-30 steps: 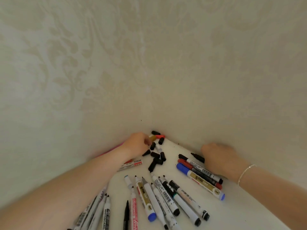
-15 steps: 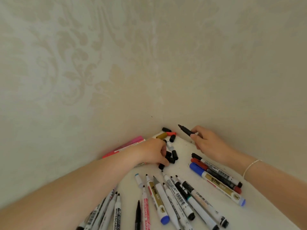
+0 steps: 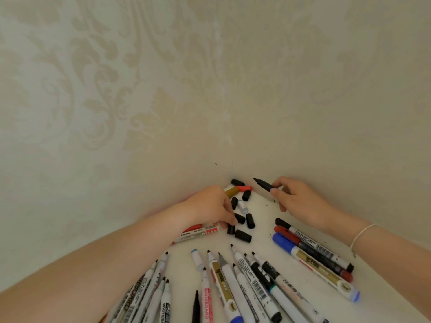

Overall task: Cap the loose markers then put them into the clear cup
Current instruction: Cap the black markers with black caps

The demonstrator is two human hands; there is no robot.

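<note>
Head view, left to right. Fan of uncapped markers (image 3: 149,292) at lower left on white counter (image 3: 263,220), tips toward the wall. Left hand (image 3: 214,208) reaching into the pile of loose black caps (image 3: 242,235), fingers curled down onto one cap (image 3: 239,219) at the fingertips; pinched or only touched, cannot tell. Red-labelled marker (image 3: 198,233) lying just beside that hand's wrist. Second spread of open markers (image 3: 240,283) at lower centre, tips away from the wearer. Right hand (image 3: 298,203) pinching a black marker (image 3: 263,184), raised off the counter, long axis slanting, bare tip up and left toward the corner. Three capped markers (image 3: 312,255) lying parallel at right, caps toward the wall. Clear cup not in view.

Risks, by judgement: wrong-sized cap chosen from mixed pile, so no seat; bare tip brushing wall or fingers and leaving ink; round caps rolling when nudged.
</note>
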